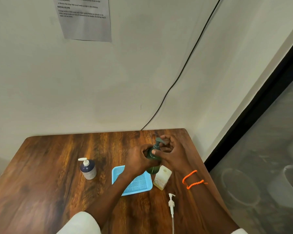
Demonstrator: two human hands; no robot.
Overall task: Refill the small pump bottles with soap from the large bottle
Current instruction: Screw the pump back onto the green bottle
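A dark green pump bottle (153, 166) stands near the table's far right. My left hand (139, 159) grips its body. My right hand (171, 151) curls around its green pump head and collar from the right. A square translucent bottle (162, 177) with yellowish soap stands open, without a pump, just in front of the green one. A dark blue bottle (88, 168) with a white pump on it stands to the left. A loose white pump with its long tube (171, 204) lies on the table near the front.
A light blue mesh tray (139, 184) lies under my left forearm, beside the square bottle. The wooden table (57, 166) meets a white wall at the back. A black cable (184, 70) runs down the wall. Orange cord circles my right wrist.
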